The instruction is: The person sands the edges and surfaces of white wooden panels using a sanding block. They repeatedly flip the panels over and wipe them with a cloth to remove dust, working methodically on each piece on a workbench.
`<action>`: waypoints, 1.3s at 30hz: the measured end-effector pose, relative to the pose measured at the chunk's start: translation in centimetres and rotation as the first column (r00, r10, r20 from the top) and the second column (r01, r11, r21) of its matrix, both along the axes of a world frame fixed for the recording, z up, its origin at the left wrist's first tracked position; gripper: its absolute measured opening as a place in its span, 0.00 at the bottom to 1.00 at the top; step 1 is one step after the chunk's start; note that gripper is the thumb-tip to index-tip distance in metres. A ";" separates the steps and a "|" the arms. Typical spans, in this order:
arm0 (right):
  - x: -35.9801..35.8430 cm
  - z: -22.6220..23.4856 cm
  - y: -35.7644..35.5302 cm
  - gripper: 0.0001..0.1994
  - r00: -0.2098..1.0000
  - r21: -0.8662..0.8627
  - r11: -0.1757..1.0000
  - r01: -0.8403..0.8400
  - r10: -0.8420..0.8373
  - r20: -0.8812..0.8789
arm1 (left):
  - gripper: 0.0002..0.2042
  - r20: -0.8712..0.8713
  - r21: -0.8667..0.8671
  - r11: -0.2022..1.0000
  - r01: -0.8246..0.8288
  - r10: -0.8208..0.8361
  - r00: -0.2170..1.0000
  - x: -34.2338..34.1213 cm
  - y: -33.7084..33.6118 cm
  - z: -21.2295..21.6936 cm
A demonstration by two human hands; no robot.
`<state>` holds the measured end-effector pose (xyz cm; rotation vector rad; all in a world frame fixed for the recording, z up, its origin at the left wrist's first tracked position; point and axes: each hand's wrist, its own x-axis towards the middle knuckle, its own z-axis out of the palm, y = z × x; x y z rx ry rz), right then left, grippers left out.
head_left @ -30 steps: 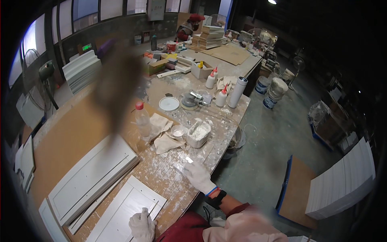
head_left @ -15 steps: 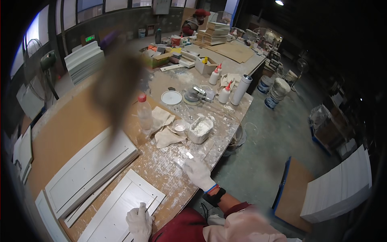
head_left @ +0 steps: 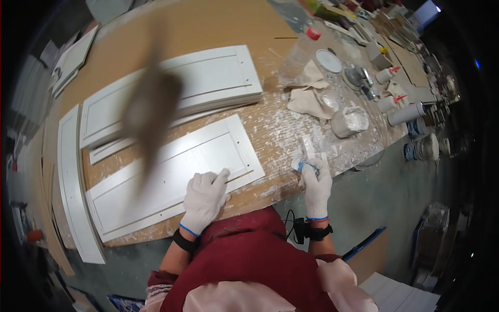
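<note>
My left hand (head_left: pixel 205 195), in a white knit glove, rests on the near edge of a white framed panel (head_left: pixel 171 169). Its fingers are bent and somewhat apart, with nothing visible in them. To the right, my gloved right hand (head_left: pixel 318 187) is closed around a putty knife with a blue handle (head_left: pixel 305 167), over the powder-speckled table edge. The pale blade points away from me and is hard to make out. Beyond that hand stands an open tub of white putty (head_left: pixel 351 122), beside crumpled beige cloths (head_left: pixel 310 99).
A stack of white panels (head_left: pixel 213 78) lies behind, and a narrow panel (head_left: pixel 78 182) at the left. A red-capped clear bottle (head_left: pixel 301 54), a round lid (head_left: pixel 329 61), a sander (head_left: pixel 356 77) and a grey cylinder (head_left: pixel 406 113) stand farther right. A dark blur (head_left: pixel 153 104) hides part of the panels.
The view has swung down and left, bringing the panels to the middle. My left hand stays on the near panel. My right hand still holds the putty knife, now with its blue part showing.
</note>
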<state>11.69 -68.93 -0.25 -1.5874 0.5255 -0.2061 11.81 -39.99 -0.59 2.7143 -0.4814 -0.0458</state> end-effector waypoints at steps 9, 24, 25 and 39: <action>-0.8 -0.4 5.1 0.05 0.943 -0.452 0.842 -0.293 0.333 0.009 | 0.34 -0.023 -0.002 1.000 -0.010 0.010 1.000 0.1 -0.1 -0.4; 0.6 -0.4 7.4 0.08 0.836 -0.703 0.579 -0.413 0.547 -0.040 | 0.31 0.090 -0.062 0.998 -0.001 0.007 0.996 0.0 0.5 -0.6; 0.5 -0.4 7.4 0.08 0.837 -0.703 0.578 -0.414 0.545 -0.046 | 0.31 0.094 -0.059 0.998 -0.003 0.008 0.996 0.0 0.5 -0.7; 0.2 0.2 7.4 0.07 0.809 -0.710 0.527 -0.467 0.579 -0.102 | 0.29 0.134 -0.070 0.997 -0.009 0.018 0.991 0.0 0.5 -0.8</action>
